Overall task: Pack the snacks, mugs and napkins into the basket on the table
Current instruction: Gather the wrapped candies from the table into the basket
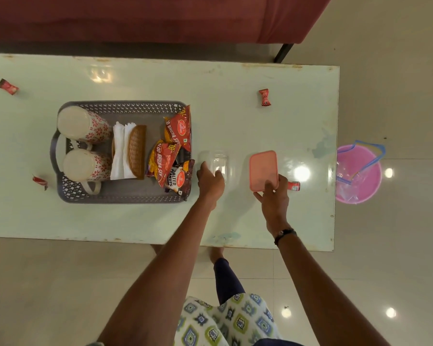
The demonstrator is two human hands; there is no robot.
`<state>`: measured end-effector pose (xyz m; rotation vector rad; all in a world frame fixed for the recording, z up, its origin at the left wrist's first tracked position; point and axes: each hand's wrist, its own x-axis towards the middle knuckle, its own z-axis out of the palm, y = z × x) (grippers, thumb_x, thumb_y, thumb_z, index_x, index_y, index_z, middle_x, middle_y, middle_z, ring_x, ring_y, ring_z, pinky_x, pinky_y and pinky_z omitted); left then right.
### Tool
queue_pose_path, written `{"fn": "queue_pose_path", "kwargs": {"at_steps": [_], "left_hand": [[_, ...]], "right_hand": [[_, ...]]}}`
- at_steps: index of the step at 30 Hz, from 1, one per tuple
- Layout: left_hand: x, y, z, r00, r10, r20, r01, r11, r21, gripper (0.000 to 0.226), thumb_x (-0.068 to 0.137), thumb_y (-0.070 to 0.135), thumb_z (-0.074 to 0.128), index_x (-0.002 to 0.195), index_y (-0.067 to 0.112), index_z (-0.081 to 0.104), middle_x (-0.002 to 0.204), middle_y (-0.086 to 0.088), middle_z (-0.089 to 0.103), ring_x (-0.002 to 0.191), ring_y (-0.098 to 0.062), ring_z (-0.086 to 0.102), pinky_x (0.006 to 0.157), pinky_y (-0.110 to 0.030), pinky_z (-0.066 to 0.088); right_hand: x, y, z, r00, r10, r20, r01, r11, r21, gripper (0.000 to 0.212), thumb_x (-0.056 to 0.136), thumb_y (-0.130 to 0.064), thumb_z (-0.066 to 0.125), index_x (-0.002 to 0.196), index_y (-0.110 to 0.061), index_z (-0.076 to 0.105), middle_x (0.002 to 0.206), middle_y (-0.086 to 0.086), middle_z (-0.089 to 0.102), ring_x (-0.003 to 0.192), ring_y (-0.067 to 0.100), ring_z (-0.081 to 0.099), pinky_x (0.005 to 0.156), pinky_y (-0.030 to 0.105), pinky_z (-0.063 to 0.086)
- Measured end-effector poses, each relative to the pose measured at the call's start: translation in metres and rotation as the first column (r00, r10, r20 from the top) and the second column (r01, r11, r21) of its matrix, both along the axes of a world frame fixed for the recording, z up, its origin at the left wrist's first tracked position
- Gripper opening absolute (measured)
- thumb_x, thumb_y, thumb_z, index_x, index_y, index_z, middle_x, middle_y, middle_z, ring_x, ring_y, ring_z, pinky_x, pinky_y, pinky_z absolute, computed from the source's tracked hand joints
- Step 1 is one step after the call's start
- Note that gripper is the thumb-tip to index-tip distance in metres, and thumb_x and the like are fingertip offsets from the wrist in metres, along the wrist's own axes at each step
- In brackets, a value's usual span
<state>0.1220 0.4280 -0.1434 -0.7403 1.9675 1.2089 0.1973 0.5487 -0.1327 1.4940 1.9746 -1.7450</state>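
A grey perforated basket [121,196] sits on the pale green table [235,116]. Inside lie two red-patterned mugs [85,126] [88,166], white napkins [119,153] in a woven brown holder [137,151], and three red snack packets [179,128] [163,161] [181,177]. Just right of the basket, my left hand [210,182] grips a clear plastic box [216,163] that stands on the table. My right hand [273,196] holds a pink lid [263,169] by its near edge.
Small red candies lie scattered on the table: far left [7,86], left of the basket [40,181], at the back right [264,97], and beside my right hand [294,186]. A pink bucket [359,174] stands on the floor past the table's right end. A maroon sofa [148,18] runs behind.
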Motion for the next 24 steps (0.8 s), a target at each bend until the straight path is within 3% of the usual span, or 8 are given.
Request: {"fn": "queue_pose_path", "kwargs": {"at_steps": [6, 9, 13, 15, 20, 24], "left_hand": [[0.006, -0.002, 0.009, 0.991, -0.108, -0.084, 0.100, 0.991, -0.093, 0.074, 0.090, 0.014, 0.048, 0.149, 0.018, 0.004, 0.156, -0.011, 0.015, 0.141, -0.034, 0.022, 0.113, -0.047, 0.030], [0.010, -0.005, 0.011, 0.962, -0.206, -0.180, 0.187, 0.975, -0.121, 0.076, 0.089, 0.012, 0.052, 0.149, 0.013, 0.005, 0.157, -0.011, 0.015, 0.144, -0.030, 0.017, 0.117, -0.048, 0.021], [0.017, -0.008, 0.013, 0.911, -0.316, -0.264, 0.277, 0.945, -0.174, 0.075, 0.089, 0.011, 0.051, 0.148, 0.009, 0.006, 0.158, -0.011, 0.012, 0.146, -0.027, 0.009, 0.120, -0.042, 0.011], [0.020, -0.009, 0.013, 0.894, -0.344, -0.286, 0.295, 0.934, -0.202, 0.075, 0.088, 0.011, 0.051, 0.148, 0.010, 0.007, 0.158, -0.011, 0.011, 0.146, -0.027, 0.007, 0.120, -0.041, 0.010], [0.028, -0.010, 0.019, 0.822, -0.429, -0.374, 0.343, 0.898, -0.278, 0.069, 0.089, 0.010, 0.051, 0.148, 0.014, 0.014, 0.158, -0.008, 0.013, 0.146, -0.025, 0.009, 0.114, -0.040, 0.023], [0.028, -0.008, 0.025, 0.748, -0.477, -0.461, 0.386, 0.878, -0.282, 0.063, 0.088, 0.007, 0.051, 0.144, 0.014, 0.023, 0.153, -0.005, 0.025, 0.141, -0.022, 0.018, 0.109, -0.035, 0.033]], "right_hand": [[-0.001, 0.002, -0.011, 1.000, -0.021, -0.005, 0.021, 0.990, -0.137, 0.036, 0.100, -0.010, 0.034, 0.136, -0.012, 0.031, 0.140, 0.015, 0.038, 0.126, 0.033, 0.045, 0.096, 0.050, 0.049], [-0.001, 0.004, -0.018, 0.999, 0.029, 0.045, -0.024, 0.993, -0.119, 0.037, 0.100, -0.011, 0.036, 0.137, -0.013, 0.033, 0.138, 0.015, 0.042, 0.118, 0.029, 0.050, 0.094, 0.042, 0.051], [0.004, 0.002, -0.022, 0.988, 0.128, 0.091, -0.135, 0.988, 0.070, 0.039, 0.098, -0.011, 0.041, 0.136, -0.011, 0.037, 0.136, 0.013, 0.047, 0.114, 0.029, 0.054, 0.097, 0.045, 0.049], [0.008, 0.001, -0.022, 0.977, 0.187, 0.099, -0.203, 0.961, 0.188, 0.037, 0.096, -0.007, 0.042, 0.134, -0.008, 0.039, 0.134, 0.013, 0.048, 0.114, 0.029, 0.054, 0.097, 0.040, 0.048], [0.015, 0.012, -0.016, 0.951, 0.276, 0.137, -0.308, 0.847, 0.433, 0.037, 0.092, 0.002, 0.044, 0.128, -0.008, 0.045, 0.128, 0.013, 0.050, 0.113, 0.025, 0.052, 0.082, 0.025, 0.040], [0.021, 0.039, -0.022, 0.913, 0.348, 0.211, -0.403, 0.698, 0.592, 0.043, 0.084, 0.010, 0.047, 0.123, -0.007, 0.051, 0.124, 0.012, 0.052, 0.111, 0.030, 0.049, 0.076, 0.025, 0.039]]}}
